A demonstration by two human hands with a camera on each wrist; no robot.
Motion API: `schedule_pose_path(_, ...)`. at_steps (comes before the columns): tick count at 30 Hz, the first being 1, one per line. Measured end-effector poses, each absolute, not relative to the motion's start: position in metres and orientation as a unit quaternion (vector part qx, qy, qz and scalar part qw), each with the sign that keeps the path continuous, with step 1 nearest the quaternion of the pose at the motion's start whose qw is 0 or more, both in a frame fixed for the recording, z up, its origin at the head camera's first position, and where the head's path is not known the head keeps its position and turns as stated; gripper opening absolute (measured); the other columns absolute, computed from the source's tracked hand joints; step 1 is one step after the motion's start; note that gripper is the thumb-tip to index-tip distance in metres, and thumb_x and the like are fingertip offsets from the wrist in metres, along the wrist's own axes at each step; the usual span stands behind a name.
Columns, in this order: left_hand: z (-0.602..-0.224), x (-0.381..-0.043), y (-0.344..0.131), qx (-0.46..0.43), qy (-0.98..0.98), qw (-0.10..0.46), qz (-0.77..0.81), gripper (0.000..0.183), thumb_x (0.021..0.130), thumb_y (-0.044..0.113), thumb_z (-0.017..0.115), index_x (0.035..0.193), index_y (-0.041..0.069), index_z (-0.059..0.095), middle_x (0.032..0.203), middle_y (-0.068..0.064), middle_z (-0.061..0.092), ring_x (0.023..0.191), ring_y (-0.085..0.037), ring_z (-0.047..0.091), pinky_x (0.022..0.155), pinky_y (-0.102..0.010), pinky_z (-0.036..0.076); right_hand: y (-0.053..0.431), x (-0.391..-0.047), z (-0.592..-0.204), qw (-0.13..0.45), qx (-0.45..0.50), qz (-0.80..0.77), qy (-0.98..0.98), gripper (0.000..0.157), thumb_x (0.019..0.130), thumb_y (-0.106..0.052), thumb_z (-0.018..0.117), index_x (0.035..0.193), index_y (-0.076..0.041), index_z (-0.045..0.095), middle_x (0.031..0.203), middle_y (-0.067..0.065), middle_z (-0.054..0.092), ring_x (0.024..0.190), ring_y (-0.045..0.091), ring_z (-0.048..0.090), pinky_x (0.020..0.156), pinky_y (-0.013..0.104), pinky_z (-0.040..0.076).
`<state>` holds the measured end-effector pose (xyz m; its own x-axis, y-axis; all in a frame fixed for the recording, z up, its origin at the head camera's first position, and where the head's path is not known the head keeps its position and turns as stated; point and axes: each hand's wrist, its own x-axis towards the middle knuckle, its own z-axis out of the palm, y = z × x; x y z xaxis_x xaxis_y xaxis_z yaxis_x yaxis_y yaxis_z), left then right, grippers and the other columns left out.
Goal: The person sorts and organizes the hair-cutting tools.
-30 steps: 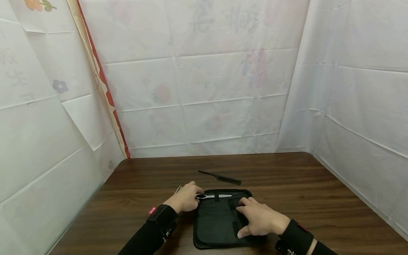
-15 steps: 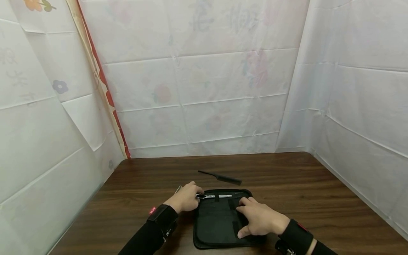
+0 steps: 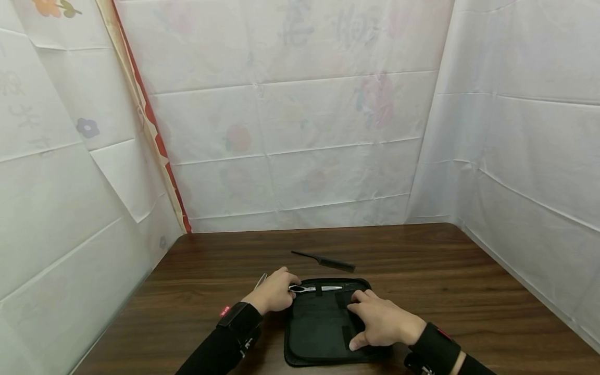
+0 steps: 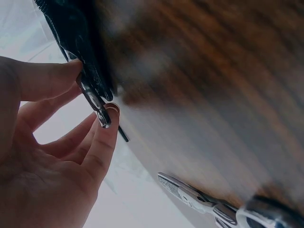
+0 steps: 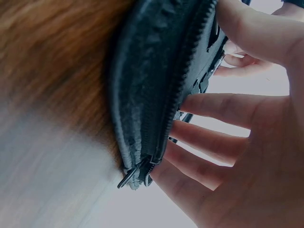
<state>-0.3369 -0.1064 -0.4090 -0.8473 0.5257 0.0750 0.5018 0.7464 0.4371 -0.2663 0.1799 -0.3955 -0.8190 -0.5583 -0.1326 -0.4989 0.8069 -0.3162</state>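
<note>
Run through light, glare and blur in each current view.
Head view: even light, comb outline clear, case interior dark with faint detail; left wrist view: table grain soft, with hazy pale glare; right wrist view: table grain smeared, pale sheen lower left, zipper teeth crisper.

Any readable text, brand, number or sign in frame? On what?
None readable.
Red tag on left wristband: lettering, too small.
Back sheet: characters, too faint.
Left sheet: characters, too faint.
Black case, scissors in it, comb: no text seen.
</note>
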Motion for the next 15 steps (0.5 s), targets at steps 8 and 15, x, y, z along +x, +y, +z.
schedule_pose_path(8,-0.4074,-0.3357,-0.1055,0.268,0.937,0.029,0.224,0.029,0.095,-0.002,0.063,0.122,0.002,0.071,0.113,-0.013,0.058,0.092,-0.022,0.054,0.077,-0.039,0.044,0.1803,-0.2666,-0.3954,0.108,-0.281,-0.135,0.944,0.076,0.080,-0.051,0.082,0.136,-0.003,0.063,0.138,0.008,0.052,0.122,0.028,0.050,0.088,0.045,0.052)
schedule_pose_path(15,-0.4076,-0.3342,-0.1049,0.269,0.934,0.028,0.234,0.028,0.094,-0.003,0.063,0.121,0.001,0.071,0.113,-0.013,0.058,0.092,-0.023,0.054,0.078,-0.041,0.044,0.1807,-0.2665,-0.3955,0.108,-0.281,-0.135,0.944,0.075,0.080,-0.050,0.083,0.135,-0.003,0.063,0.138,0.008,0.052,0.123,0.028,0.049,0.089,0.046,0.052)
